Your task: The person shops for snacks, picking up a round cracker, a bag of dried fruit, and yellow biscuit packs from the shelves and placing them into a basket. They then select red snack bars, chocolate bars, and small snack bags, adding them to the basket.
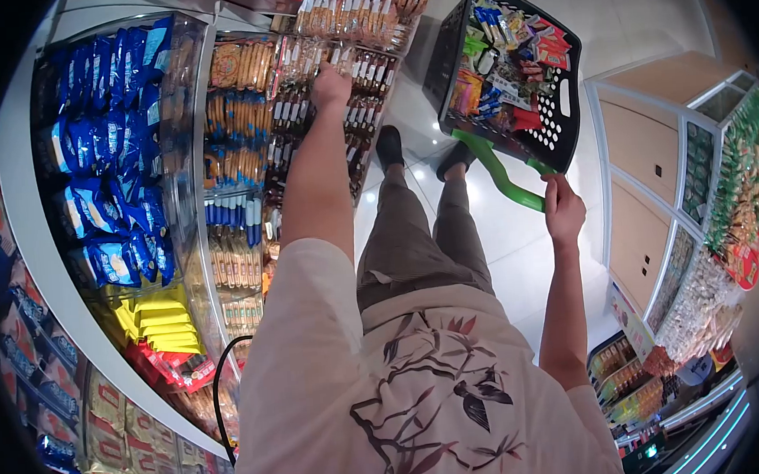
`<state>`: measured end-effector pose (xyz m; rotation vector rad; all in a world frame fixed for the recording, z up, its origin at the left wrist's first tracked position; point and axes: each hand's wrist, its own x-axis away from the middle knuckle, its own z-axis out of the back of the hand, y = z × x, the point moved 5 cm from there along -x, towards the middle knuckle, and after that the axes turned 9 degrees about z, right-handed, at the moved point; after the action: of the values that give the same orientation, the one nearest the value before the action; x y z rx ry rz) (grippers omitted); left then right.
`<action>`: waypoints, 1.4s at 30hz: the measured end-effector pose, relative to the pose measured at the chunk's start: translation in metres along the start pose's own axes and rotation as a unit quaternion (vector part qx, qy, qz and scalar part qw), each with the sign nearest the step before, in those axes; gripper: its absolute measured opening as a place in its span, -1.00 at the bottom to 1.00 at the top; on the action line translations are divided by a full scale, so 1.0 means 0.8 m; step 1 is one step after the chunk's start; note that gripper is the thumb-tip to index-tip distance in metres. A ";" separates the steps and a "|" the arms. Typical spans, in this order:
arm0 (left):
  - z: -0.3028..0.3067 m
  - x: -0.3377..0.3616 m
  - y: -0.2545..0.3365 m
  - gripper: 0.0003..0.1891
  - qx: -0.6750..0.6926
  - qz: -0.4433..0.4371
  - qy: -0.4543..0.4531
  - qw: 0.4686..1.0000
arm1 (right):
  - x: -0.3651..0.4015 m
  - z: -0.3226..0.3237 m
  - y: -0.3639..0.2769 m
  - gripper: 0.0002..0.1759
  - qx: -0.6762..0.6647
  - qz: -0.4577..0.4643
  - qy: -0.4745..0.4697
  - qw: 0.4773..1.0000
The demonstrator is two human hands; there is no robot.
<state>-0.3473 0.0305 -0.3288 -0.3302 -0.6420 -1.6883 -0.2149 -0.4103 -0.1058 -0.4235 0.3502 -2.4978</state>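
Observation:
My right hand (pixel 562 208) grips the green handle (pixel 501 170) of a black shopping basket (pixel 564 134) that hangs over the floor, filled with several colourful snack packets (pixel 507 51). My left hand (pixel 331 88) reaches down to a low shelf of small packaged snacks (pixel 369 72) and touches the packs there. Whether its fingers hold a pack is hidden by the back of the hand.
Curved shelves on the left carry blue bags (pixel 108 132), yellow packs (pixel 163 324) and biscuit rows (pixel 235 150). A white and wood display unit (pixel 653 159) with hanging sweets stands on the right. The aisle floor (pixel 520 254) is pale and glossy around my feet.

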 end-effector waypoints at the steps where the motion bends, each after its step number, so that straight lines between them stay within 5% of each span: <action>1: 0.004 -0.003 -0.004 -0.44 -0.002 -0.009 -0.011 1.000 | 0.001 0.001 -0.001 -0.74 0.004 0.002 0.002 1.000; 4: -0.007 -0.019 -0.032 -0.34 0.090 -0.052 0.018 0.994 | -0.003 0.000 -0.003 -0.75 0.005 0.024 0.030 0.999; 12: -0.002 0.010 -0.073 -0.41 0.226 -0.012 -0.113 0.967 | 0.001 -0.001 0.000 -0.75 0.010 0.051 0.050 0.997; 17: -0.012 0.091 -0.076 -0.59 0.564 0.102 -0.255 0.779 | -0.001 0.004 -0.001 -0.75 -0.026 0.012 0.041 0.999; 19: 0.022 0.155 -0.042 -0.55 0.595 0.009 -0.400 0.697 | -0.002 0.005 0.001 -0.70 -0.109 -0.014 0.042 0.993; 23: 0.070 0.265 0.010 -0.51 0.594 -0.076 -0.486 0.636 | -0.006 0.022 -0.063 -0.50 -0.338 0.069 0.062 0.936; 27: 0.120 0.358 0.054 -0.46 0.463 -0.224 -0.481 0.709 | 0.001 0.015 -0.156 -0.40 -0.509 0.072 -0.080 0.854; 28: 0.130 0.372 0.061 -0.48 0.429 -0.248 -0.461 0.736 | 0.001 0.017 -0.173 -0.43 -0.534 0.131 0.010 0.835; 31: 0.166 0.387 0.062 -0.49 0.540 -0.177 -0.549 0.613 | 0.003 0.023 -0.187 -0.45 -0.580 0.111 -0.021 0.807; 36: 0.182 0.392 0.045 -0.55 0.543 -0.175 -0.470 0.674 | 0.010 0.034 -0.193 -0.55 -0.606 0.092 -0.039 0.789; 39: 0.190 0.392 0.029 -0.58 0.580 -0.165 -0.446 0.662 | 0.008 0.036 -0.191 -0.53 -0.748 0.060 -0.069 0.657; 41: 0.189 0.389 0.017 -0.57 0.599 -0.158 -0.464 0.634 | 0.018 0.041 -0.190 -0.61 -0.844 -0.039 -0.111 0.523; 42: 0.191 0.390 0.012 -0.56 0.599 -0.159 -0.471 0.628 | 0.018 0.039 -0.198 -0.64 -0.897 -0.006 -0.169 0.409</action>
<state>-0.4268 -0.1344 -0.0334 -0.0716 -2.5465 -0.8908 -0.2928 -0.2970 -0.0207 -1.5208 2.6608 -0.7584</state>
